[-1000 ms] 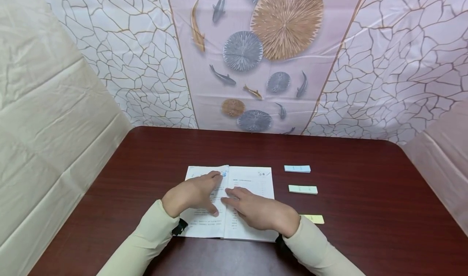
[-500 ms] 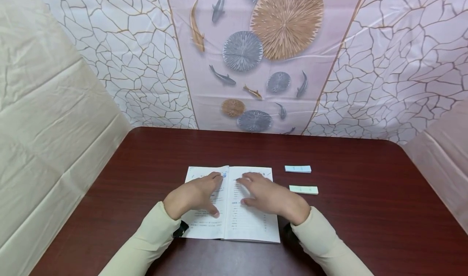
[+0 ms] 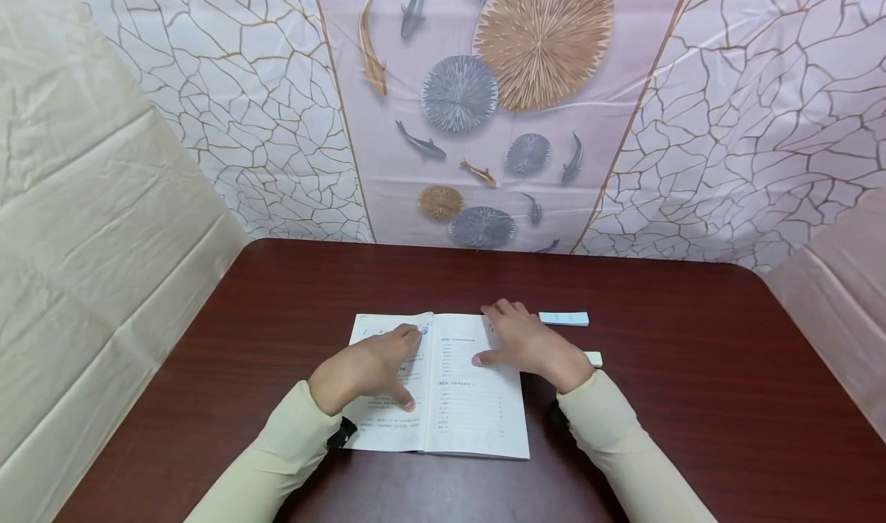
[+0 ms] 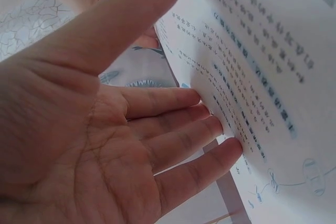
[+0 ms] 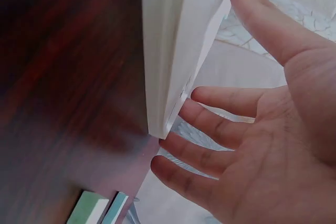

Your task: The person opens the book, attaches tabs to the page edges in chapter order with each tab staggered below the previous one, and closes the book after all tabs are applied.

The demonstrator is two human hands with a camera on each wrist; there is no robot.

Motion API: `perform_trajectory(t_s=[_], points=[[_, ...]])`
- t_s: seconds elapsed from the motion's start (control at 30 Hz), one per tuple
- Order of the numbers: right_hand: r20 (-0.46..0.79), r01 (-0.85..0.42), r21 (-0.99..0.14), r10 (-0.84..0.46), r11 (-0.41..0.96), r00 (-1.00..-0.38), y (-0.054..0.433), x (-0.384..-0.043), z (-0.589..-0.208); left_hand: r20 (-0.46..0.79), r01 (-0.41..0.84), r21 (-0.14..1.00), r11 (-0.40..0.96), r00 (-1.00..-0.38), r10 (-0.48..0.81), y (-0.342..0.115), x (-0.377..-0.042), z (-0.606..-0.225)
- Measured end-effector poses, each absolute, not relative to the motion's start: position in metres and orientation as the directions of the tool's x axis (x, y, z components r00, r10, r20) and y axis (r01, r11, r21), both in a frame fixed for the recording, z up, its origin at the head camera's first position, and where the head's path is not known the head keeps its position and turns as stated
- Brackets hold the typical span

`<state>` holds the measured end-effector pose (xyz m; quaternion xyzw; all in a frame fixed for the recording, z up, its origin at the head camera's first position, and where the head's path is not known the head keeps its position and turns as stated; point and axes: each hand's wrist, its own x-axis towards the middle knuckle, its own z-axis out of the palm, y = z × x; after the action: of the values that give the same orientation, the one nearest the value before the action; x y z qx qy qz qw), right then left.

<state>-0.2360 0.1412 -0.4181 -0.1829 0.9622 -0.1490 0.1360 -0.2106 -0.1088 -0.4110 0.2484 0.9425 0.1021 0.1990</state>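
An open book (image 3: pixel 474 423) with printed pages lies on the dark red-brown table. My left hand (image 3: pixel 370 365) rests on its left page, fingers spread; in the left wrist view the fingertips (image 4: pixel 231 148) meet the paper. Over the upper right corner of the right page is my right hand (image 3: pixel 529 342), thumb toward the page and fingertips at the top edge. The right wrist view shows those fingers (image 5: pixel 210 124) extended beside the book's thick page edge (image 5: pixel 163 66). Nothing is gripped by either hand.
Right of the book lie a pale blue sticky-note pad (image 3: pixel 564 319) and a pale green one (image 3: pixel 594 358), the latter partly covered by the right wrist. A patterned cloth (image 3: pixel 484 184) hangs behind the table (image 3: pixel 311 277).
My right hand has moved from the middle of the book up and right to the page's top right corner. A yellow pad, visible earlier, is now hidden behind the right arm. My left hand stays put.
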Motion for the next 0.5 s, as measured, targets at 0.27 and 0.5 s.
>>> perform_trajectory(t_s=[0.27, 0.5], points=[[-0.172, -0.337, -0.298, -0.397, 0.893, -0.901, 0.14, -0.239, -0.419, -0.32, 0.429, 0.302, 0.851, -0.795, 0.515, -0.109, -0.211, -0.411], [-0.141, -0.336, -0.149, -0.356, 0.93, -0.924, 0.13, -0.232, -0.42, -0.315, 0.428, 0.303, 0.852, -0.799, 0.513, -0.109, -0.21, -0.411]])
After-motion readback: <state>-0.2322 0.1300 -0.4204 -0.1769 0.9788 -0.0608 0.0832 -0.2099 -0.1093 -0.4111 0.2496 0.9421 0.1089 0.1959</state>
